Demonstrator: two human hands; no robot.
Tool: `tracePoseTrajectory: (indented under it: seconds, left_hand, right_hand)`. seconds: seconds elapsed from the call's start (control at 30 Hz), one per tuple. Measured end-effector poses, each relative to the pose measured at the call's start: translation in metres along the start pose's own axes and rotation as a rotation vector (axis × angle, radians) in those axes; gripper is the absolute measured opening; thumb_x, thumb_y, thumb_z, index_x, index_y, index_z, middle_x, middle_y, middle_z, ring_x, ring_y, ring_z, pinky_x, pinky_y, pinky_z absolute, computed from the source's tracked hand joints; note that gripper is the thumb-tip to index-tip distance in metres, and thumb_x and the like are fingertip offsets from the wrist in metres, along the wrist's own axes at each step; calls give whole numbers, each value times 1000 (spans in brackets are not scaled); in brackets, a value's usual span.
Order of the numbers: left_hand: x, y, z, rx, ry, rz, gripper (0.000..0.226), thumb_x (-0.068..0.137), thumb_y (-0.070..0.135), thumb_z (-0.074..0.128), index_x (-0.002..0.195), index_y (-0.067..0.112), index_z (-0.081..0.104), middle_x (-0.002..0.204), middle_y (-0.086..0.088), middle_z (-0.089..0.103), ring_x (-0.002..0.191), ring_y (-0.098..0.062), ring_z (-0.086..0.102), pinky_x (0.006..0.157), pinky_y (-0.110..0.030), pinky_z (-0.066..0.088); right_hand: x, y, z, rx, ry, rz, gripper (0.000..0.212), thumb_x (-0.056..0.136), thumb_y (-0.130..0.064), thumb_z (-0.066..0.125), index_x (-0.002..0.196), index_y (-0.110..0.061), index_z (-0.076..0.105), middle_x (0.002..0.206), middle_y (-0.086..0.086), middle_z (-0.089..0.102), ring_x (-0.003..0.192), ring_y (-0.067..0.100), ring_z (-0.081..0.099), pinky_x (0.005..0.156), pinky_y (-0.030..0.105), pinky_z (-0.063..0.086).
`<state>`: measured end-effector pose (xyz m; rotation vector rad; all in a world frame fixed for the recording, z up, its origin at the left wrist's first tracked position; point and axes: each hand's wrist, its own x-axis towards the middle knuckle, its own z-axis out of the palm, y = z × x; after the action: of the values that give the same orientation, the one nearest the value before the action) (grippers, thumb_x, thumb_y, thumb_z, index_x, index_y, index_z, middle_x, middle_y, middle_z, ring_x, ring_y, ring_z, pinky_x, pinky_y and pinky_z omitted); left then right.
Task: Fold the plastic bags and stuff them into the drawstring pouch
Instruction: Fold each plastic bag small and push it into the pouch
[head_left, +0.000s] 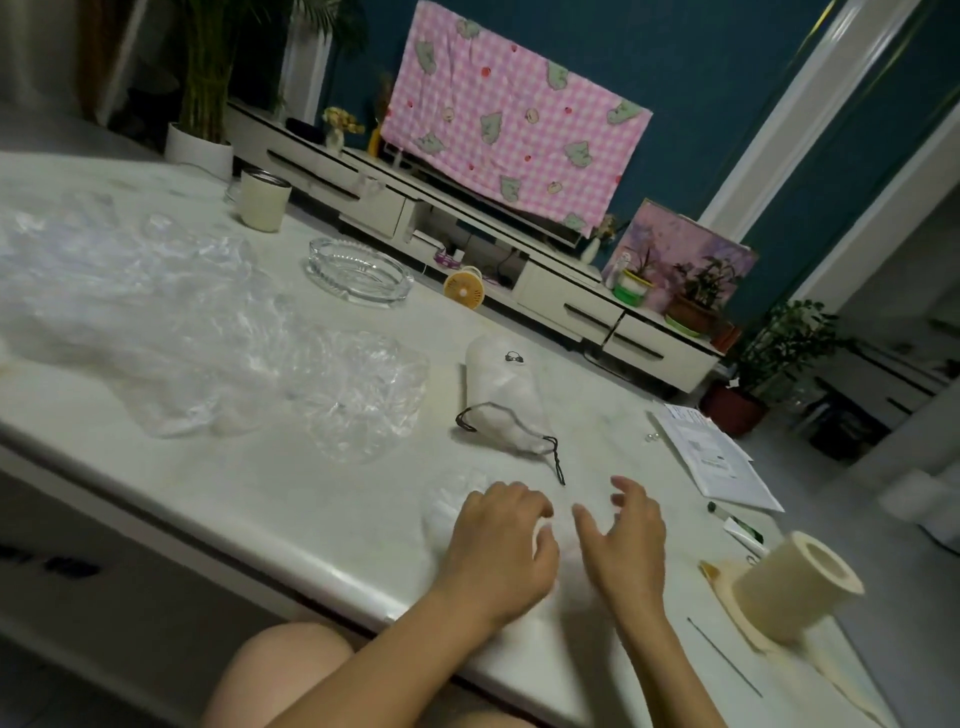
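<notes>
Head view: a small plastic bag (449, 501) is held down on the table (311, 493) by the bent fingers of the left hand (498, 545). The right hand (626, 540) is spread open beside it. If the bag is let go, the slippery fold could be undone. The drawstring pouch (501, 400) is laid just beyond.

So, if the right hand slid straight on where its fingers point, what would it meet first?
The right hand probably meets only the bare pale table top; the white fabric drawstring pouch and its black cord lie just left of that line.
</notes>
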<state>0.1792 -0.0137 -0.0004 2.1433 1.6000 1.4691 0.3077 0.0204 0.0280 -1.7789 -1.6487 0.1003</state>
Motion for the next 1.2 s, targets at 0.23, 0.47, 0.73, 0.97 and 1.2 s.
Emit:
tracePoseTrajectory:
  seconds: [0.23,0.47,0.73,0.97,1.2]
  left_hand:
    - [18,-29,4,321,-476,-117,52,99,15,28,150,12,15,158,-4,12,146,-19,4,116,-34,-1]
    - [6,-47,8,487,-611,-162,64,96,52,7,151,21,1,158,-6,-9,146,-20,-10,117,-39,-10]
    - [0,-41,4,530,-633,-197,110,58,75,-36,151,25,-2,159,-5,-9,145,-24,-13,114,-48,-14]
    - [3,-32,-19,61,-169,-207,37,97,35,30,104,16,61,102,1,61,100,-21,55,82,-30,38]
    - [4,-42,-33,-230,-387,-392,32,94,36,50,85,10,65,88,-5,67,85,-22,60,79,-33,45]
  right_hand:
    - [-22,-10,34,-54,-365,-373,43,100,-12,36,142,-7,36,149,10,37,138,22,32,110,23,19]
    - [-8,26,31,-422,-615,-298,56,100,-50,16,151,-31,5,159,-5,-5,146,14,-7,117,37,-6]
    - [-13,36,24,-349,-542,-321,57,100,-49,19,151,-25,12,160,-3,1,146,13,-5,117,33,-8]
    - [-46,37,-19,119,-615,-398,47,80,-47,58,123,-39,40,129,-26,43,119,-12,39,97,6,30]
    - [-41,38,6,28,-340,-515,12,91,-31,52,88,-22,59,92,-13,59,85,4,53,76,18,42]
